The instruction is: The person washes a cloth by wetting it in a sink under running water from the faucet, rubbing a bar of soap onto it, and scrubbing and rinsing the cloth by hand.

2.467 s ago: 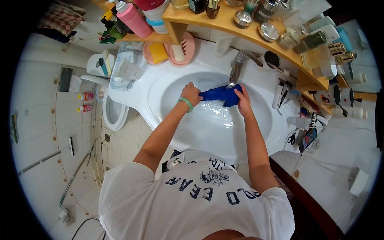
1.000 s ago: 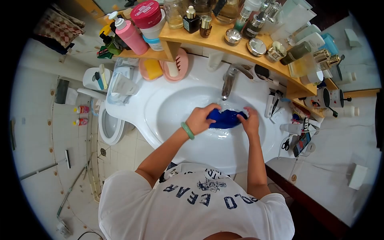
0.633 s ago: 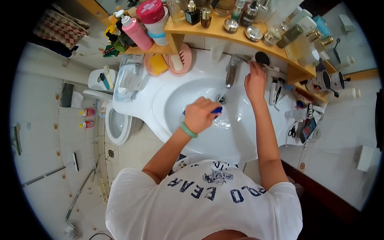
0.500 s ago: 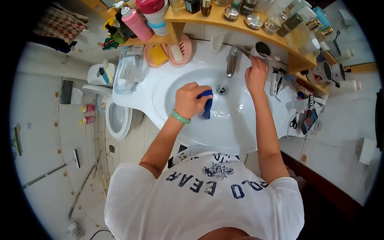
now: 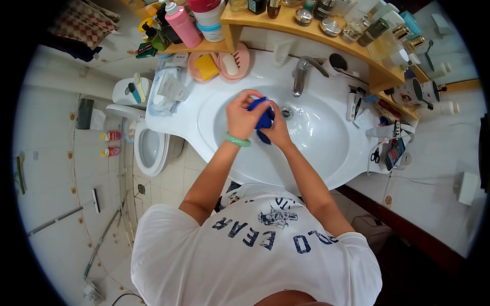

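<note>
Over the left part of the white washbasin (image 5: 326, 148), a small dark blue cloth (image 5: 264, 121) is bunched between both hands. My left hand (image 5: 242, 113), with a pale green bangle (image 5: 238, 140) at the wrist, has its fingers curled around the cloth's upper left side. From the right, my right hand (image 5: 277, 128) pinches the same cloth. Its lower end hangs just below the fingers. What kind of cloth it is I cannot make out. Behind the hands stands the chrome faucet (image 5: 300, 79), above the metal drain (image 5: 287, 112).
Pink soap dishes (image 5: 241, 57) hold a yellow sponge (image 5: 206, 67) and white soap (image 5: 230, 65). A wooden shelf (image 5: 286, 24) crowded with bottles overhangs the back. Scissors (image 5: 375, 155) and a phone (image 5: 395, 153) are at the right; a toilet (image 5: 149, 148) stands left.
My right hand has left the faucet handle and come down left to the cloth, which it now grips too. My left hand has risen slightly with the cloth.
</note>
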A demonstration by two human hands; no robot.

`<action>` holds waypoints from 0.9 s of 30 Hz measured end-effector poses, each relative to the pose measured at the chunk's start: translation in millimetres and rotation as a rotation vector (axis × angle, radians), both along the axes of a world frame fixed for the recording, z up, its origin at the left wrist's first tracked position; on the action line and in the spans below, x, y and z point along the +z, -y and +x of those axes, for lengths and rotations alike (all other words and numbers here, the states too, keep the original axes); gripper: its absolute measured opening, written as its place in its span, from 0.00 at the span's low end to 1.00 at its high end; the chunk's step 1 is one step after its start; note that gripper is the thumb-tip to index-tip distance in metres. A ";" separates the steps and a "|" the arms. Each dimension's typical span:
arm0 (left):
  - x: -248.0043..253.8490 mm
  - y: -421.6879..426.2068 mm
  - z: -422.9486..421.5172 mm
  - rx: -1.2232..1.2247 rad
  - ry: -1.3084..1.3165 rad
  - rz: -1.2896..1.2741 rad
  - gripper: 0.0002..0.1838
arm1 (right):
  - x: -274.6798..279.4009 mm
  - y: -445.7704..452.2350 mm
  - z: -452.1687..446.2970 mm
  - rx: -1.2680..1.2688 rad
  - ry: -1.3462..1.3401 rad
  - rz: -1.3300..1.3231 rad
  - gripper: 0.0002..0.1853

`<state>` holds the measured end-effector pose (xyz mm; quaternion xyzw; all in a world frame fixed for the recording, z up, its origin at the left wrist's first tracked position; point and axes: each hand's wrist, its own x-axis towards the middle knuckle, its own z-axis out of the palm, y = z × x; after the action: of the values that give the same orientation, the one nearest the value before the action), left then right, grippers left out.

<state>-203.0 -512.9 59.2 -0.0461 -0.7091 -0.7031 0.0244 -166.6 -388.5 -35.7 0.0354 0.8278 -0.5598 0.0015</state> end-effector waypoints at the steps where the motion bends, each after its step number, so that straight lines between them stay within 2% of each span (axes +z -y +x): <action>1: -11.4 12.5 -4.9 0.041 0.027 -0.002 0.10 | -0.3 -6.5 -1.4 0.068 0.107 0.034 0.45; 3: -45.4 44.0 -9.5 0.099 0.121 -0.155 0.09 | 3.3 -20.1 1.0 0.079 0.105 0.081 0.44; 4: -60.3 52.4 -7.5 0.102 0.124 -0.153 0.09 | 5.5 -26.5 2.5 0.093 0.103 0.128 0.42; 6: -90.9 67.4 -0.7 -0.046 0.360 -0.381 0.09 | 2.4 -33.0 6.6 0.084 0.053 0.170 0.37; 7: -113.8 73.9 0.9 -0.194 0.375 -0.576 0.11 | 4.4 -33.7 8.6 0.091 0.055 0.171 0.37; 9: -138.9 68.1 14.9 -0.404 0.239 -0.728 0.24 | 15.7 -34.5 11.4 0.097 0.021 0.139 0.34; 11: -145.6 50.7 25.6 -0.452 0.017 -0.606 0.41 | 19.5 -31.6 13.0 0.075 0.077 0.065 0.33; 12: -147.1 39.9 27.2 -0.448 0.022 -0.603 0.41 | 10.7 -31.4 13.3 0.054 0.088 -0.092 0.33; 13: -148.3 28.6 27.2 -0.468 -0.082 -0.537 0.46 | 3.7 -31.2 12.9 0.030 0.096 -0.249 0.33; 14: -148.0 19.5 27.1 -0.488 -0.187 -0.470 0.51 | -0.2 -30.6 12.0 0.033 0.098 -0.247 0.33; 15: -146.4 13.4 28.6 -0.486 -0.185 -0.469 0.51 | -3.5 -30.0 11.4 -0.057 0.158 -0.503 0.33; 16: -141.2 8.0 30.2 -0.569 0.071 -0.256 0.49 | -4.6 -29.8 10.5 -0.150 0.217 -0.758 0.33; 17: -138.4 3.0 31.0 -0.643 0.326 -0.038 0.48 | -5.4 -30.2 9.4 -0.150 0.218 -0.757 0.33; 18: -150.6 -1.4 31.9 -0.634 0.312 0.002 0.42 | -6.0 -30.6 8.6 -0.223 0.254 -0.890 0.30; 19: -162.4 -4.4 34.0 -0.635 0.312 0.001 0.42 | -6.7 -31.3 7.7 -0.298 0.289 -1.024 0.27; 20: -170.6 -6.5 35.6 -0.655 0.526 0.071 0.37 | -8.3 -35.4 6.6 -0.299 0.289 -1.025 0.27; 21: -177.8 -7.6 36.6 -0.667 0.739 0.142 0.32 | -11.1 -43.5 5.5 -0.290 0.385 -1.163 0.25; 22: -171.9 -8.8 37.9 -0.665 0.739 0.140 0.32 | -14.4 -52.2 5.1 -0.279 0.483 -1.301 0.23; 23: -160.0 -9.9 40.5 -0.650 0.902 0.320 0.26 | -17.5 -60.1 6.1 -0.279 0.483 -1.303 0.23; 24: -151.9 -11.0 41.8 -0.630 1.063 0.503 0.20 | -21.8 -69.4 7.9 -0.219 0.539 -1.052 0.22; 25: -149.9 -11.1 41.8 -0.632 1.066 0.502 0.20 | -29.1 -80.6 11.2 -0.161 0.587 -0.801 0.21; 26: -148.9 -9.2 40.6 -0.656 1.280 0.787 0.16 | -41.1 -88.2 14.4 -0.114 0.600 -0.582 0.30; 27: -146.6 -7.8 39.4 -0.666 1.484 1.082 0.12 | -53.4 -91.9 22.9 -0.115 0.601 -0.583 0.30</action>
<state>-163.6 -505.1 -87.3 0.2279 -0.0765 -0.7549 -0.6102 -143.7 -296.6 -89.1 0.2410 0.5942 -0.7347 0.2215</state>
